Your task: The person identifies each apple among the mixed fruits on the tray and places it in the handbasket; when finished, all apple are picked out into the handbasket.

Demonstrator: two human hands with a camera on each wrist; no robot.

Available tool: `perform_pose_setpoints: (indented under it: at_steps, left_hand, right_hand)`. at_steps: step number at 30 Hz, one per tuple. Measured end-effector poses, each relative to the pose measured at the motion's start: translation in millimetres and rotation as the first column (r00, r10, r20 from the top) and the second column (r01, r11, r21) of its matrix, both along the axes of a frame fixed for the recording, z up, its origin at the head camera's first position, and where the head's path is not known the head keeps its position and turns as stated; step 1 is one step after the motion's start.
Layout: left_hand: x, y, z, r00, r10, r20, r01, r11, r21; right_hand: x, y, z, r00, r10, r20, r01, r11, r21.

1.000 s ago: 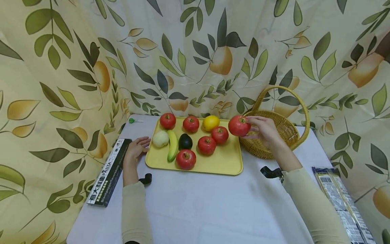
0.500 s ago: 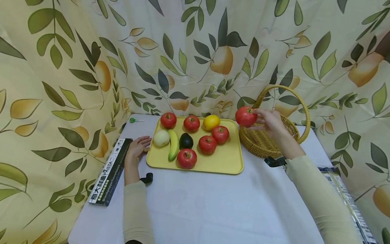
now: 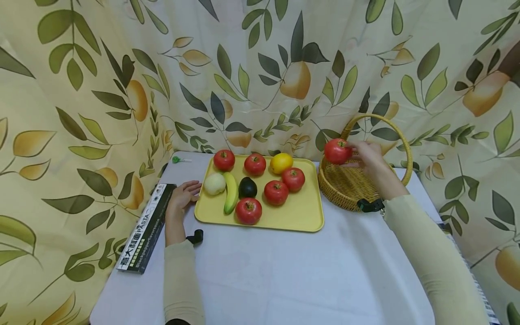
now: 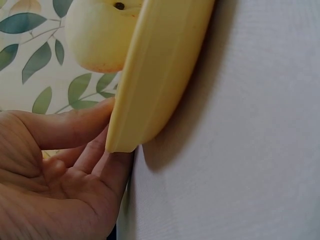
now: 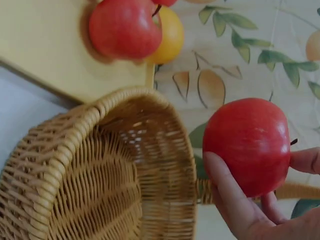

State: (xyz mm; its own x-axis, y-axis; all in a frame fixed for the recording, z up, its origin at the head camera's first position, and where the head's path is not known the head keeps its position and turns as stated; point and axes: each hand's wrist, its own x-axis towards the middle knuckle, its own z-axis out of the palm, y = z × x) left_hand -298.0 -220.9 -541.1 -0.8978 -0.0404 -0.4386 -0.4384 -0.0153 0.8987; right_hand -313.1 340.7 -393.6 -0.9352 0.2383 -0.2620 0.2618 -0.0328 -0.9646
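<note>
While I stood observing, a red apple (image 3: 338, 150) was found aloft in the person's right hand (image 3: 367, 158), level with the far left rim of the wicker basket (image 3: 339, 199) and, by the right wrist view, apart from the wicker. Grip: the fingers (image 5: 232, 197) bore on one side and the thumb (image 5: 306, 160) on the other, near the short dark stem (image 5: 294, 142), pinching the fruit between them.

Left hand (image 3: 181, 197): fingers relaxed and nearly straight, resting against the left edge of the yellow tray (image 3: 294, 215); the fingertips were partly hidden there. On the tray lay five further red apples, a lemon (image 3: 281, 163), a banana (image 3: 230, 193) and an avocado (image 3: 247, 188).

Handling, in my judgement: the apple seemed light enough for one hand, firm and unlikely to deform, though its smooth, waxy-looking skin could slip and a hard knock might mark it. Hold was best taken across the widest girth, thumb opposite fingers, with no pull on the stem.
</note>
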Motion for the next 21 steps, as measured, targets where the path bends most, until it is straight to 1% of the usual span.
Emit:
perform_pose_setpoints:
  at_steps: [5,8,12,16,18,21]
  left_hand:
    - [0.3,-0.6,-0.9,1.000,-0.002,0.001,0.002,1.000,-0.001]
    - [0.8,-1.0,-0.9,1.000,0.000,0.001,0.000,1.000,0.001]
    - [0.9,-0.3,-0.2,1.000,0.005,0.006,-0.005,1.000,0.008]
    - [-0.3,-0.4,-0.1,1.000,0.015,0.005,-0.015,1.000,0.009]
    - [-0.9,-0.7,0.3,1.000,0.010,-0.003,-0.010,1.000,0.012]
    - [-1.2,-1.7,-0.1,1.000,0.006,-0.007,-0.006,1.000,0.022]
  right_hand:
    - [-6.6,6,-5.0,0.999,-0.055,0.000,0.055,0.998,0.018]
    - [-9.6,10,-9.3,0.998,-0.062,0.010,0.062,0.998,0.027]
    - [-13.2,19,-18.7,0.995,-0.082,0.052,0.081,0.997,0.021]
    - [-15.9,30,-28.7,0.990,-0.114,0.088,0.117,0.992,-0.034]
    - [-16.8,33,-31.9,0.986,-0.137,0.097,0.142,0.989,-0.043]
    - [-18.5,35,-35.2,0.977,-0.174,0.125,0.178,0.984,-0.021]
